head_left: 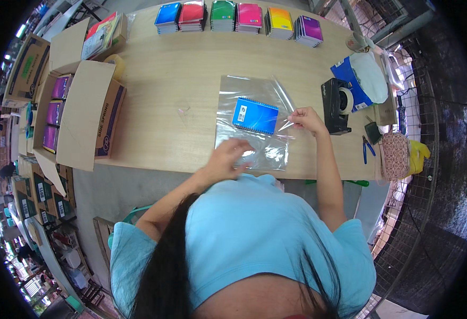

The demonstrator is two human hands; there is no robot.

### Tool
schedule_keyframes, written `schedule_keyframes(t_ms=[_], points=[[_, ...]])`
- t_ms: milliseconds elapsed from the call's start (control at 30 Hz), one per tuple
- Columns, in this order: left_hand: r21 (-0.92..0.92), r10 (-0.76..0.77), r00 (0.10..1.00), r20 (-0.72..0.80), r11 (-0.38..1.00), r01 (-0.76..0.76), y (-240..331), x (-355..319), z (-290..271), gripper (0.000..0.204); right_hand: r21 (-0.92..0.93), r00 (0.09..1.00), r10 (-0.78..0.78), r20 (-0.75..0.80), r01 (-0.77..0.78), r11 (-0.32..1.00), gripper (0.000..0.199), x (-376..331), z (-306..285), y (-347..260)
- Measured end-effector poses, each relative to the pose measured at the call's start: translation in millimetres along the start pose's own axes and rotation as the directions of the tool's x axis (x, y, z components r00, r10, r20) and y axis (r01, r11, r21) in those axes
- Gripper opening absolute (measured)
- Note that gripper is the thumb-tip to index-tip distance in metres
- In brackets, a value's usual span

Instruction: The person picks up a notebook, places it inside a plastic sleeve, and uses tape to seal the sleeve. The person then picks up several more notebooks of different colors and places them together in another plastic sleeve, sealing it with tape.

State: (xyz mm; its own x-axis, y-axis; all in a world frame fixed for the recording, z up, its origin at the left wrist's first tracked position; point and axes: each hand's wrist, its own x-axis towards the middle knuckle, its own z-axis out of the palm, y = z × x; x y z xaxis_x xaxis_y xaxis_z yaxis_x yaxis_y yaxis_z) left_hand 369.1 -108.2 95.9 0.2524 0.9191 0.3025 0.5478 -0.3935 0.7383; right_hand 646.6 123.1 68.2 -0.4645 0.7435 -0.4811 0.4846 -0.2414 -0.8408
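Note:
A blue spiral notebook (255,115) lies on a clear plastic sheet (239,87) in front of me. My right hand (307,121) pinches the sheet's right edge, which is lifted and creased beside the notebook. Over the sheet's near left part hovers my left hand (230,158), its fingers loosely spread and slightly blurred; no object shows in it. The notebook's back with a white label faces up, and its wire bindings run along the long edges. Whether the left fingertips touch the plastic I cannot tell.
Stacks of notebooks in several colours, such as the green stack (223,16), line the far edge. An open carton (87,114) with purple notebooks stands at left. To the right are a black tape dispenser (335,106), blue-handled pliers (368,150) and a patterned pouch (395,157).

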Motion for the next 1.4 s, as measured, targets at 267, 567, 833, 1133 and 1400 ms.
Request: schedule_keyframes(t_ms=[267, 567, 833, 1133, 1400], points=[[0.451, -0.105, 0.994, 0.025, 0.889, 0.083, -6.9, 55.1, 52.4, 0.068, -0.111, 0.994, 0.076, 0.076, -0.067, 0.992, 0.014, 16.9, -11.2, 5.4], [0.497, -0.217, 0.976, 0.025, 0.85, 0.176, -3.3, 64.6, 54.5, 0.068, -0.419, 0.952, -0.258, 0.167, 0.306, 0.855, 0.027, 97.2, 44.7, -46.5], [0.486, -0.302, 0.953, 0.009, 0.834, 0.26, 10.2, 58.6, 54.7, 0.069, -0.412, 0.916, 0.174, 0.363, -0.01, 0.911, 0.051, 114.3, 50.6, -53.5], [0.482, -0.318, 0.948, 0.013, 0.833, 0.272, 13.7, 49.7, 60.6, 0.069, -0.818, 0.646, -0.763, -0.018, 0.429, 0.382, 0.012, 119.0, 44.4, -20.8], [0.518, -0.342, 0.94, -0.002, 0.804, 0.294, 14.2, 47.3, 62.1, 0.074, -0.728, 0.827, -0.559, 0.061, 0.42, 0.542, 0.021, 93.9, 39.5, -63.8]])
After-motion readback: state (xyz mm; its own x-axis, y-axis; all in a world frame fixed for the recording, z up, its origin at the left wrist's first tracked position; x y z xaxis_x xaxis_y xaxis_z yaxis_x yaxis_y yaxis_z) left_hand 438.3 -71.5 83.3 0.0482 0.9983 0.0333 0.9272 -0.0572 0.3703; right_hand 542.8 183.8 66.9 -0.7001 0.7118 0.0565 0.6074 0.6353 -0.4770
